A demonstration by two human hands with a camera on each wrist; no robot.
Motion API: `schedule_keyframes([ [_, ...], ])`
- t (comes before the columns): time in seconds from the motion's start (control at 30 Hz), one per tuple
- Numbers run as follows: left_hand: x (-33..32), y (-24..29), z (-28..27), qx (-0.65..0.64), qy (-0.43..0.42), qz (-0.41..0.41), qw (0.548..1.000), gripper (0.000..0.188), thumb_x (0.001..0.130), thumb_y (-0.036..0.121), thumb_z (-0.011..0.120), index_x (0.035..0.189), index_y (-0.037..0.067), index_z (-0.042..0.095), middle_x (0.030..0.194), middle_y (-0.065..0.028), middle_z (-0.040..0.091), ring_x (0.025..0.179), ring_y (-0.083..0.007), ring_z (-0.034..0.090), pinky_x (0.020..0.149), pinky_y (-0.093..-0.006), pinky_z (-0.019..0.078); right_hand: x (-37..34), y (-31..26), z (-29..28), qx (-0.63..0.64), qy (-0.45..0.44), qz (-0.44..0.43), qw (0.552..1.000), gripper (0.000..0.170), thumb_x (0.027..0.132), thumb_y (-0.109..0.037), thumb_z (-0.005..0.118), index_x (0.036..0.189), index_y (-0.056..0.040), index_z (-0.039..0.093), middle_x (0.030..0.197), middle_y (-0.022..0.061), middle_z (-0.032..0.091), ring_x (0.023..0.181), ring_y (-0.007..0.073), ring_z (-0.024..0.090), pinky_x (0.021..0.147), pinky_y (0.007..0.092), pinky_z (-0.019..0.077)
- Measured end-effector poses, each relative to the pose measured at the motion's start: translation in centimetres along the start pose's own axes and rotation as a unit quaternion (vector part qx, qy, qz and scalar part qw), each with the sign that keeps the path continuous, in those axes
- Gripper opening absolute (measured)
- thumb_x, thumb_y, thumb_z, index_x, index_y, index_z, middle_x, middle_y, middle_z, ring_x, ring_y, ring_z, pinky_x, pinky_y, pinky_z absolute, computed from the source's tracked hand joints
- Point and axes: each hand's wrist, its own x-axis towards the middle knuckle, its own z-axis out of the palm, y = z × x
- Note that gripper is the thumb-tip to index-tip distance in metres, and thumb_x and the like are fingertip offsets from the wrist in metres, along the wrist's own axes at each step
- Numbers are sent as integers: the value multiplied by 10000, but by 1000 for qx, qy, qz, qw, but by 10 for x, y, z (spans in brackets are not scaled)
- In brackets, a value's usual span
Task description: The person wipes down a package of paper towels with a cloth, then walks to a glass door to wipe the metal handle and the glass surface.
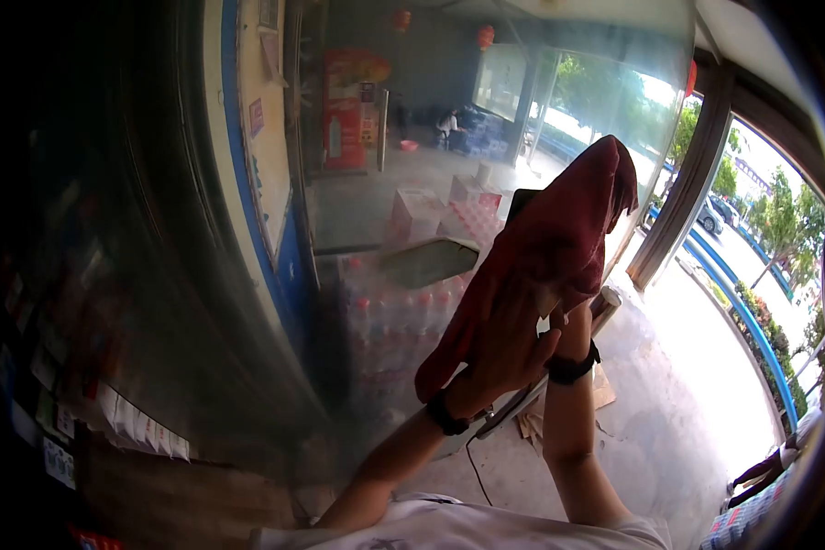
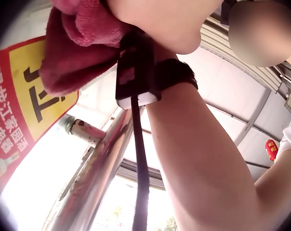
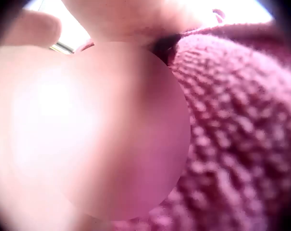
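Note:
A dark red cloth [image 1: 559, 220] hangs in folds around both hands in the head view. My left hand [image 1: 509, 344] lies against its near side, fingers extended along the fabric and thumb toward the other hand. Close beside it, my right hand [image 1: 575, 332] is partly covered by the cloth, its fingers mostly hidden. The left wrist view has the cloth [image 2: 73, 57] bunched near a strapped wrist and a black device [image 2: 136, 72] with a cable. Blurred skin and cloth [image 3: 241, 130] fill the right wrist view.
Behind hazy glass [image 1: 367, 211] stand packs of bottles [image 1: 403, 321] and cartons [image 1: 419, 213]. A metal post [image 1: 683, 206] rises at right, with a blue railing [image 1: 752, 321] beyond. Packets [image 1: 137, 426] lie at lower left. A red and yellow sign [image 2: 35, 96] is near the cloth.

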Motion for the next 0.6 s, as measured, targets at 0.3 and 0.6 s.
schedule_keyframes([
  [0.3,38,0,-99,2,-42,74,996,564,1011,393,351,1373,-29,442,1429,-289,391,1375,-490,295,1153,-589,121,25,-96,40,-22,42,-137,989,1020,773,-497,680,1548,-24,215,1564,241,260,1408,478,254,1168,550,157],
  [0.6,-37,-43,-241,50,121,-65,989,631,1019,427,311,1442,-36,378,1447,-283,402,1388,-464,307,1156,-566,171,21,-255,184,-98,88,-239,962,1107,724,-469,697,1565,-18,135,1435,272,369,1327,481,345,1120,614,187],
])
